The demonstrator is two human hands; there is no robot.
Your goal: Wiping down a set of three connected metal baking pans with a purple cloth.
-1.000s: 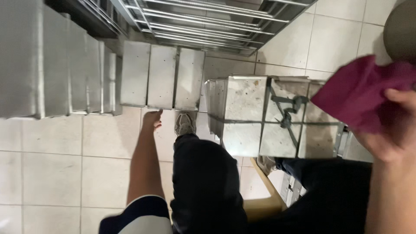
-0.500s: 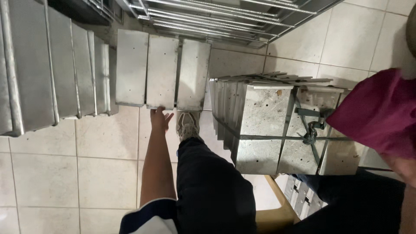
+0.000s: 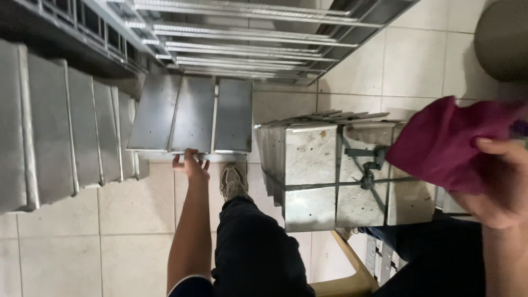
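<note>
My left hand [image 3: 190, 164] reaches down to the floor, its fingers curled over the near edge of a grey metal panel [image 3: 192, 113], the middle one of three lying side by side. At the right, my right hand [image 3: 503, 184] grips a magenta cloth [image 3: 443, 143], held up close to the camera. My left foot in a grey shoe [image 3: 234, 182] stands just right of the left hand, with my dark trouser leg [image 3: 253, 253] below it.
A strapped bundle of square metal plates [image 3: 330, 176] rests on a wooden stand [image 3: 352, 275] at centre right. More grey panels [image 3: 55, 137] lean in a row at the left. A steel wire rack [image 3: 236, 38] stands at the top. The floor is pale tile [image 3: 126, 220].
My left hand has slid forward from the bare tile to the near edge of the three panels. The cloth in my right hand has shifted a little left.
</note>
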